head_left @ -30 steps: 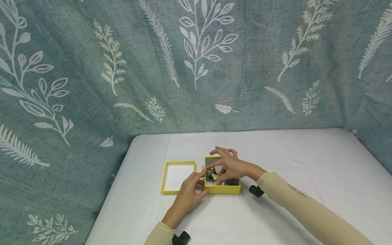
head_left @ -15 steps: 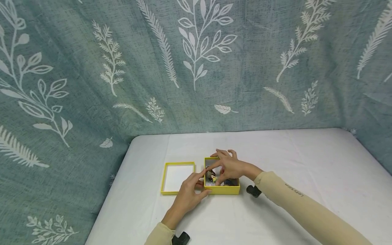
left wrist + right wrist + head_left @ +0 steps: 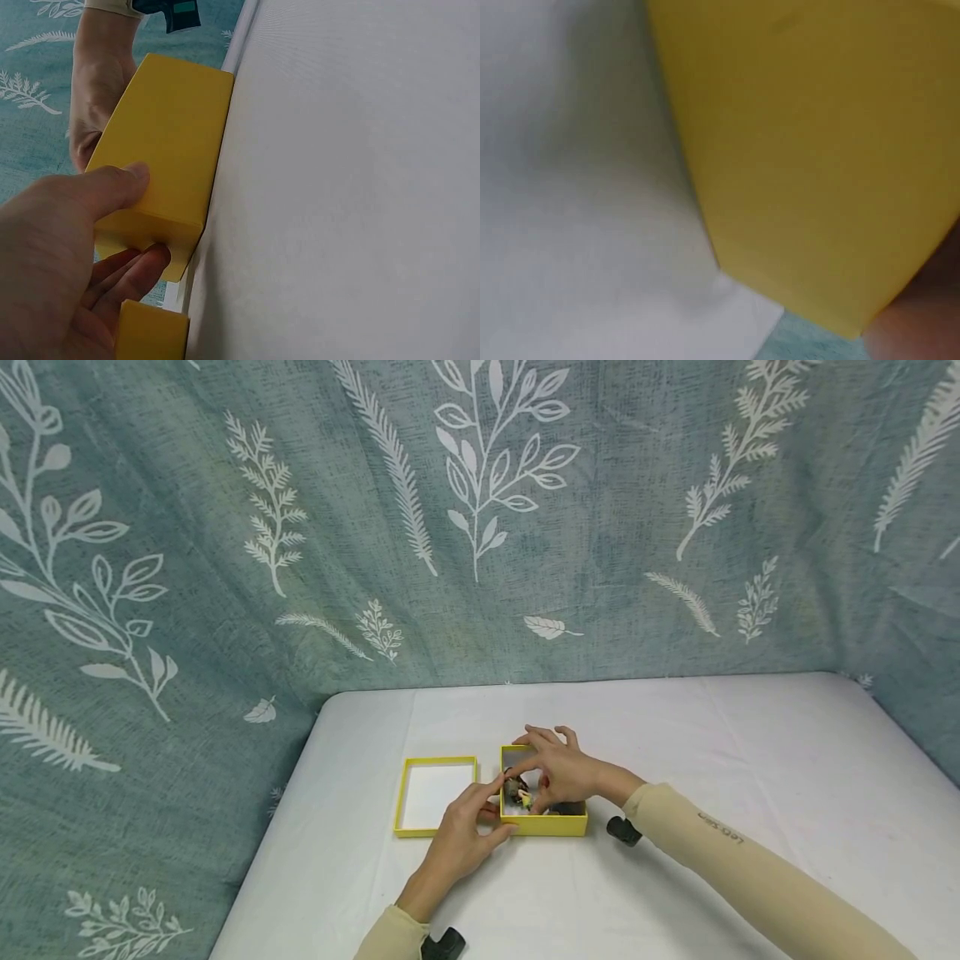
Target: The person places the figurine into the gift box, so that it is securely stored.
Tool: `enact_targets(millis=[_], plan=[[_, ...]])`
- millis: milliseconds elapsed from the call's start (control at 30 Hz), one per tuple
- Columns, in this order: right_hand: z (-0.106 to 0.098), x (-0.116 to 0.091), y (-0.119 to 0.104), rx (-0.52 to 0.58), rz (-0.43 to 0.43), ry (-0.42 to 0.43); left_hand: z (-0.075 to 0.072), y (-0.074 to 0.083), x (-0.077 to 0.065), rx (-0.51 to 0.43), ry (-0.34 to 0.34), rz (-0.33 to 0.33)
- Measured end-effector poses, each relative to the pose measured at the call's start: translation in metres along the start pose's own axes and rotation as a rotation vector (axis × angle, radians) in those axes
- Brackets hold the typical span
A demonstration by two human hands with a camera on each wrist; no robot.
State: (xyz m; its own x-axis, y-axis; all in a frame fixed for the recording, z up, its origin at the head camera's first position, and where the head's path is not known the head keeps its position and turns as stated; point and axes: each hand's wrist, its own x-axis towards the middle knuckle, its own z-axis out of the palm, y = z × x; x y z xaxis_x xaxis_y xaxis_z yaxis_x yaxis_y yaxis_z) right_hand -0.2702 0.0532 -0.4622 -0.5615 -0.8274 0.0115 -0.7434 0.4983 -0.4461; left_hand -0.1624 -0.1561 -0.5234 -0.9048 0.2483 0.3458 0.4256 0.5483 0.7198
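A yellow box [image 3: 543,827] stands without its lid on the white table. My left hand [image 3: 467,828] grips its near left corner, thumb on the front wall and fingers against the left wall; the left wrist view shows this grip on the box [image 3: 169,142] closely. My right hand [image 3: 566,774] reaches inside from the right. Its thumb and index finger are curled about a small figurine [image 3: 517,789] with dark and yellow parts, near the box's left wall. A dark item, partly hidden, lies beneath that hand. In the right wrist view the box wall [image 3: 810,150] covers the fingers' work.
Just left of the box lies its yellow-rimmed lid [image 3: 437,833], white inside facing up. The white-covered table [image 3: 712,752] extends to both sides. A green-blue cloth [image 3: 600,527] with white leaf patterns hangs behind it.
My right thumb and the hand's back shift very slightly within the box. My left hand, the box and the lid stay put.
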Motion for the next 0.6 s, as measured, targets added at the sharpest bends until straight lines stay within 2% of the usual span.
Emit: enact_targets(millis=[100, 300, 600], plan=[[-0.0016, 0.0006, 0.0003, 0.036, 0.002, -0.005, 0.0003, -0.0002, 0.0001, -0.01, 0.002, 0.004], [-0.0076, 0.0011, 0.0018, 0.092, 0.012, -0.084, 0.0005, 0.0003, -0.0004, -0.005, 0.001, 0.006], [-0.0083, 0.0013, 0.0045, 0.001, -0.019, -0.139, 0.0003, 0.0011, 0.0002, -0.013, -0.007, 0.003]])
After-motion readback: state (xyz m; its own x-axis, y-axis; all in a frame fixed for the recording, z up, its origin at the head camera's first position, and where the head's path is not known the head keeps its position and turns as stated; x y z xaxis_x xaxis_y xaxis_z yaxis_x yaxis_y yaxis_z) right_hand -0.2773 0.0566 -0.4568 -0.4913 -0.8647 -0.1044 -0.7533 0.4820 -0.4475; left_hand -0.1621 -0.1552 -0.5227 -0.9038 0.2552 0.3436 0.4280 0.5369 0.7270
